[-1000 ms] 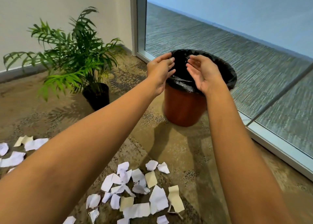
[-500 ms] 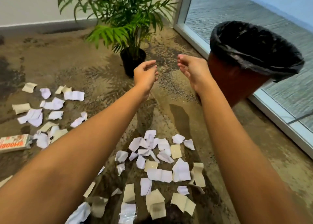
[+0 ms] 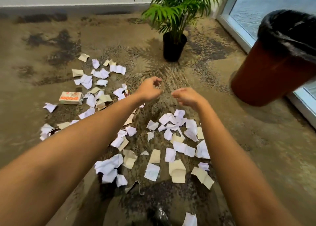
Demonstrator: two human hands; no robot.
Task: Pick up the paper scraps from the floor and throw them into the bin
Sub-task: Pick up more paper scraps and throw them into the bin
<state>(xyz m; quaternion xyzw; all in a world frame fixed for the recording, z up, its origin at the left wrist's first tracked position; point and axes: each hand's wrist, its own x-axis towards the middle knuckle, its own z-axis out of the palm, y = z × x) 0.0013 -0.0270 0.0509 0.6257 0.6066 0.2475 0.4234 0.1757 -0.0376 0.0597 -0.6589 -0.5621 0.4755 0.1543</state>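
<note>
Several white and beige paper scraps (image 3: 177, 143) lie scattered over the brown carpet, in a cluster below my hands and another cluster (image 3: 95, 78) further left. The red-brown bin (image 3: 266, 75) with a black liner stands at the right by the glass wall. My left hand (image 3: 150, 89) and my right hand (image 3: 188, 97) hover side by side above the scraps, fingers loosely curled and apart, holding nothing. Both hands are well left of the bin.
A potted palm in a black pot (image 3: 173, 47) stands behind my hands. A small printed carton (image 3: 71, 98) lies among the left scraps. A glass wall with a white frame (image 3: 239, 30) runs along the right. A white baseboard wall closes the back.
My hands have left the bin's rim and come down and left over the scraps. My view has turned from the bin to the littered floor.
</note>
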